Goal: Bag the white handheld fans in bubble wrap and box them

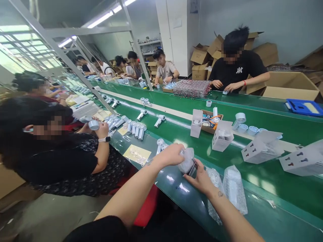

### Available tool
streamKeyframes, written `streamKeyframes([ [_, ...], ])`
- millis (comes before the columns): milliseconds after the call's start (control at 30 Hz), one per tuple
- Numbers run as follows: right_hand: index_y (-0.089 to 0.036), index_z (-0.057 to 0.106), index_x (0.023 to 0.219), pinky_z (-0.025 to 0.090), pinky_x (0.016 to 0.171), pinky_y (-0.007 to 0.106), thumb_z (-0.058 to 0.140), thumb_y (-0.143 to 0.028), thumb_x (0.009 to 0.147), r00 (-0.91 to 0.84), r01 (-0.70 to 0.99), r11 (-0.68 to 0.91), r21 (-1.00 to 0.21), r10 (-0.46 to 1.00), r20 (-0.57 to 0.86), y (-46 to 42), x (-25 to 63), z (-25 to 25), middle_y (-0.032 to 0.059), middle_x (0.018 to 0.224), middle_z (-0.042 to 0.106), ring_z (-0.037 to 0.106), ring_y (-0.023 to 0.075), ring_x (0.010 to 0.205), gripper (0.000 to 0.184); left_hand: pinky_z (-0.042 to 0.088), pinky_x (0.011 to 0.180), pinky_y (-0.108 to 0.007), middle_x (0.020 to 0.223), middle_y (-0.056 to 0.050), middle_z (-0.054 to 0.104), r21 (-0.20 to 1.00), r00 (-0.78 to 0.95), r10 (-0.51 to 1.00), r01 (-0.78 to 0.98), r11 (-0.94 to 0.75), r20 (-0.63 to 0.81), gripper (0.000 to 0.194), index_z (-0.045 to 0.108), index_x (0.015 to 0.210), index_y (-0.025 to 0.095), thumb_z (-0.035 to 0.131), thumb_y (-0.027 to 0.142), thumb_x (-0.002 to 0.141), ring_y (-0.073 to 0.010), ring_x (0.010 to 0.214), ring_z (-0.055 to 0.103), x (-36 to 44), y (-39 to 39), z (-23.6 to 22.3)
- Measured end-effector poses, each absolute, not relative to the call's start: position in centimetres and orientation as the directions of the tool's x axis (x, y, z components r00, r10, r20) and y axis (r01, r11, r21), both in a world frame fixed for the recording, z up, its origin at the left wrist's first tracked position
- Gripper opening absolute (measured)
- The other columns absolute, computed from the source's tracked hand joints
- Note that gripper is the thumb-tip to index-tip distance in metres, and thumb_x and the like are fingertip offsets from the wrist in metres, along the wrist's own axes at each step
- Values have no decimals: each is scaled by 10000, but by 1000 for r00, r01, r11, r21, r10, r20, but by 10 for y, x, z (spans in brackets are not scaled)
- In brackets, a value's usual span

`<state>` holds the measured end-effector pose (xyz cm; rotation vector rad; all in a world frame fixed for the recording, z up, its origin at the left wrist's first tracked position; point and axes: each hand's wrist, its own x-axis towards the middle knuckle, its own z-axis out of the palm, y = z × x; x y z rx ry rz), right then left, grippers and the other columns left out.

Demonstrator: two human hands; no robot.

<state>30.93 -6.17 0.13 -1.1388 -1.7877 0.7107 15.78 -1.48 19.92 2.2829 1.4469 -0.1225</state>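
Note:
Over the near bench edge, my left hand (pixel 174 155) is closed on the upper end of a bubble-wrapped package (pixel 187 160). Its wrap hides most of what is inside. My right hand (pixel 200 178) grips the lower right side of the same package, fingers and thumb on either side of a thin dark edge I cannot make out. Two more wrapped pieces lie beside my right forearm: a bubble-wrapped handheld fan (pixel 234 190) and a crumpled bubble-wrap bag (pixel 214 181), partly covered by the arm. Left of my hands stand light-blue handheld fans (pixel 159 144).
A green conveyor belt (pixel 176 132) runs past the bench, carrying loose fans and open white boxes (pixel 222 136). A cardboard tray of parts (pixel 212 121) sits behind them. A co-worker (pixel 63 151) holds a fan at close left; another (pixel 237 67) works across the belt.

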Motion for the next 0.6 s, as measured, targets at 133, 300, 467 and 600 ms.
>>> streamKeyframes([
  [133, -211, 378, 1327, 431, 1024, 528, 553, -324, 838, -200, 392, 409, -824, 912, 358, -65, 301, 19, 167, 1309, 547, 531, 308, 1230, 531, 504, 815, -410, 1128, -189, 575, 262, 494, 820, 865, -428, -289, 377, 507, 1159, 106, 543, 290, 832, -316, 989, 628, 172, -28, 193],
  [300, -195, 518, 1268, 343, 1102, 539, 599, -333, 815, -71, 322, 291, -901, 956, 283, -71, 301, 36, 149, 1339, 556, 458, 313, 1310, 480, 464, 946, -387, 1317, -111, 542, 581, 688, 690, 663, -472, -225, 566, 384, 1336, 245, 620, 339, 831, -271, 1229, 499, 125, -28, 173],
  [467, -188, 537, 1268, 451, 1023, 505, 724, -349, 731, -11, 165, 152, -974, 988, 153, -71, 296, 56, 132, 1295, 605, 569, 308, 1198, 590, 442, 963, -406, 1302, -63, 550, 354, 828, 529, 558, -750, -184, 343, 544, 1137, 242, 588, 135, 815, -256, 1152, 508, 112, 1, 139],
  [600, -159, 657, 1039, 505, 951, 487, 664, -389, 788, 272, 204, 69, -976, 954, 125, -70, 283, 70, 121, 1057, 716, 658, 302, 1034, 340, 486, 836, -309, 1120, -62, 590, 254, 856, 499, 517, -817, -136, 129, 580, 989, 203, 573, 264, 876, -207, 1001, 584, 112, 14, 126],
])
